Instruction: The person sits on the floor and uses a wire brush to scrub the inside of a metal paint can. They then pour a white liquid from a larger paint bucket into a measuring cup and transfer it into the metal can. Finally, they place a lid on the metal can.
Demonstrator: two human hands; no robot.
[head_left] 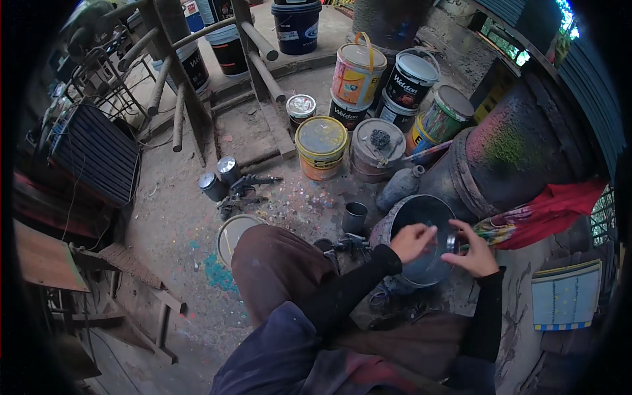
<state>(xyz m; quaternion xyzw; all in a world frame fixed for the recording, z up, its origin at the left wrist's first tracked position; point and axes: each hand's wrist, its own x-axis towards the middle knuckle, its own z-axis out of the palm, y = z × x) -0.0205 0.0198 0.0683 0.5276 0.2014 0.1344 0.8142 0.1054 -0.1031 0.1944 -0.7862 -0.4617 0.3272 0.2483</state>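
Both my hands are over a large open bucket [403, 217] with dark, stained walls. My right hand [479, 255] grips a small round metal lid [452, 243] with a shiny rim, its thumb and fingers around the edge. Close by on the left, my left hand [409, 243] has its fingertips pinched together; whatever they hold, if anything, is too blurred to make out. Left of the bucket stands an empty-looking dark metal cup [354, 217], with a spray gun [352, 243] lying just below it, near my knee.
More spray guns [247, 187] with metal cups [227, 170] rest on the paint-spattered floor. A yellow paint bucket [321, 148], a grey-lidded bucket [378, 148] and a bottle [401, 187] stand ahead. A red cloth [550, 214] hangs right. A wooden rack [191, 99] stands far left.
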